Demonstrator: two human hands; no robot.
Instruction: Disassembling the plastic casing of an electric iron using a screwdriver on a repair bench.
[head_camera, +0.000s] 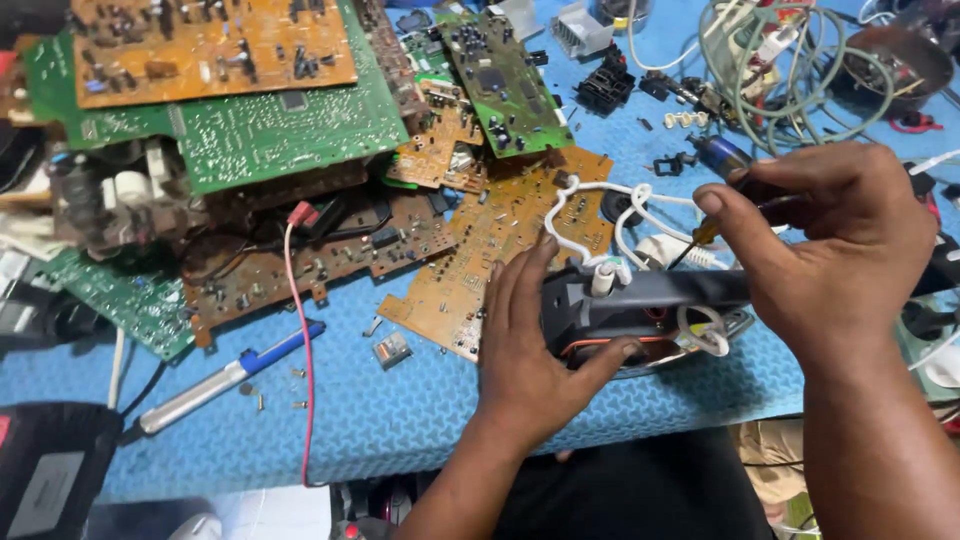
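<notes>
The dark grey appliance (640, 305), an opened plastic housing with white wires and an orange-lined hollow showing inside, lies on the blue textured mat (400, 410) at the near edge of the bench, just right of the big spread of circuit boards. The left hand (535, 345) lies flat over the housing's left end, fingers spread upward and thumb hooked along the lower rim; this looks like a steadying press rather than a true closed grasp, pinning the housing to the mat so it does not slide. The right hand (835, 250) hovers just above the housing's right end, its fingers closed around a screwdriver (715, 190) with a blue and yellow handle, the dark shaft angled down and left toward the top of the housing where a white wire loop (590, 215) rises; whether the tip touches is too small to tell. So the housing sits under and between both hands, held by one and worked by the other. Left of the housing lie brown circuit boards (500, 230) and green circuit boards (290, 130) in a heap, a red wire (300, 330) trailing down, and a blue-tipped pen-like tool (230, 375). Behind the housing, a tangle of grey-green cables (790, 70) rests.
</notes>
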